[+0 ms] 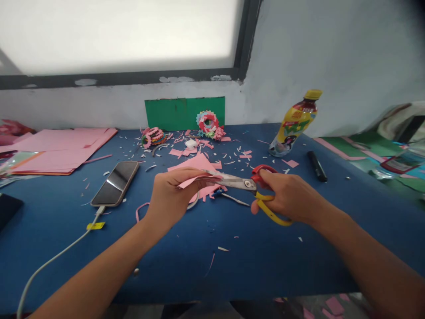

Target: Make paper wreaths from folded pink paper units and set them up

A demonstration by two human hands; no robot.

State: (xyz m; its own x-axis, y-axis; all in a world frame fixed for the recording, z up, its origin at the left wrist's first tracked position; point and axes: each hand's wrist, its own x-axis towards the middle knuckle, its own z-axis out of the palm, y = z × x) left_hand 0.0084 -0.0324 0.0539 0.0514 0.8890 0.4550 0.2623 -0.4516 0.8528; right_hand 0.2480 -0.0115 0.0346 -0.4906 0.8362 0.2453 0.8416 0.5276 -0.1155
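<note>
My left hand is closed in a pinch on a small pink paper piece, held just above the blue table. My right hand grips scissors with one red and one yellow handle. The metal blades point left and close on the pink piece near my left fingertips. More pink paper lies on the table right behind the hands, with cut fringes at its near edge.
A phone on a white cable lies at the left. A stack of pink sheets sits far left. Paper rosettes lean on a green card at the wall. A yellow bottle and black marker stand right. Scraps litter the table.
</note>
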